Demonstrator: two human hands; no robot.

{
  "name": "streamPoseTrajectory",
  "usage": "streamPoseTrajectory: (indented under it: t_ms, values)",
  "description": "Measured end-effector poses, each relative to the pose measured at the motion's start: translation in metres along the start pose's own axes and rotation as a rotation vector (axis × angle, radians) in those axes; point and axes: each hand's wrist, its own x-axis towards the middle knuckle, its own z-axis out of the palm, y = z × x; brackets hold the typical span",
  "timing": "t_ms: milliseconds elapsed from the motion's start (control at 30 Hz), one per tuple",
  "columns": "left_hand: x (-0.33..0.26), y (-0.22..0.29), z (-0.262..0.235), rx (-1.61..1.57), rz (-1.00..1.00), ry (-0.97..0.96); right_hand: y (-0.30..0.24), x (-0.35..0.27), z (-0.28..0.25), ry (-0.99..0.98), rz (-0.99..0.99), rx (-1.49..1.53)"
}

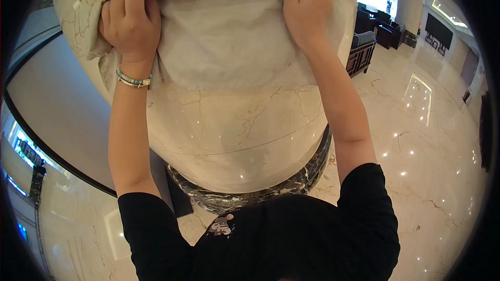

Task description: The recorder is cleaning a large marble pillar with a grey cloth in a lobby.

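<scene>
A pale beige cloth (221,36) hangs against a rounded, polished marble column (234,119) in front of me. With fingers curled over its upper edge, my left hand (130,23) grips the cloth at the upper left. My right hand (308,13) pinches the same edge at the upper right; its fingertips lie partly at the picture's top border. Between the two hands the edge is folded over and stretched across. The cloth's lower part lies flat on the stone. A beaded bracelet (134,79) circles my left wrist.
Dark veined marble (250,198) rings the column's foot. To the left stands a large pale panel with a black frame (57,156). A dark wooden chair (361,54) is beyond the column at right, with desks behind it. The shiny marble floor (416,177) reflects ceiling lights.
</scene>
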Motion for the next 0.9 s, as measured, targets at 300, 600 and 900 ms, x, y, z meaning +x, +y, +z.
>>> streamPoseTrajectory:
  t_ms: [300, 600, 900]
  values:
    - [0.071, 0.0, 0.018, -0.192, -0.424, -0.511, 0.006, 0.083, 0.023, 0.145, -0.083, -0.133]
    - [-0.004, 0.009, 0.006, -0.08, -0.268, -0.344, 0.017, 0.02, 0.02, 0.133, -0.212, -0.189]
    - [-0.031, 0.025, -0.029, -0.175, -0.289, -0.433, 0.025, -0.036, 0.011, 0.086, -0.212, -0.152]
